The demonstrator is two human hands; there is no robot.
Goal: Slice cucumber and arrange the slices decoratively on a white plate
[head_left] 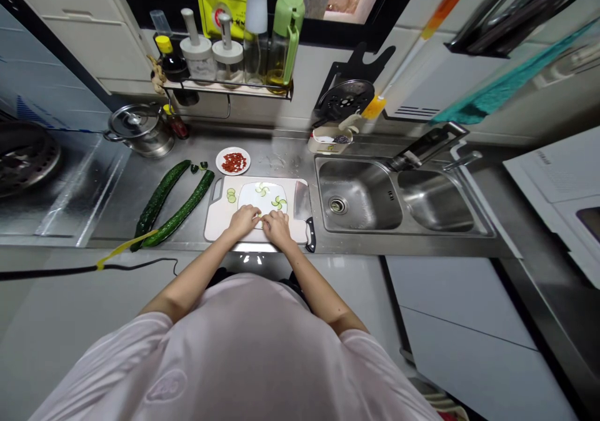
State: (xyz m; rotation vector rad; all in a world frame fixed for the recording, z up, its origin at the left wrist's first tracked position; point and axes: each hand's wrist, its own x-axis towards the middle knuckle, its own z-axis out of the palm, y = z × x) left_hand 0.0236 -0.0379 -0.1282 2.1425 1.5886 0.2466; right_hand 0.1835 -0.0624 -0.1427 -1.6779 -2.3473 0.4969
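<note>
My left hand (pixel 244 221) and my right hand (pixel 277 227) meet over the near edge of a white square plate (pixel 250 197). Both have their fingers pinched together; whatever is between them is too small to make out. The plate lies on a white cutting board (pixel 218 221) and bears cucumber slices fanned in curved shapes, one at the top (pixel 262 189) and one at the right (pixel 279 202). Round cucumber slices (pixel 231 195) rest on the board left of the plate. On the board's right side lies a knife (pixel 301 201), its black handle toward me.
Two long cucumbers (pixel 164 194) (pixel 184 213) and cucumber ends are left of the board. Behind it stands a plate of red pieces (pixel 234 161). A lidded pot (pixel 140 130) is at the back left, a double sink (pixel 359 196) to the right, and a bottle rack (pixel 225 87) above.
</note>
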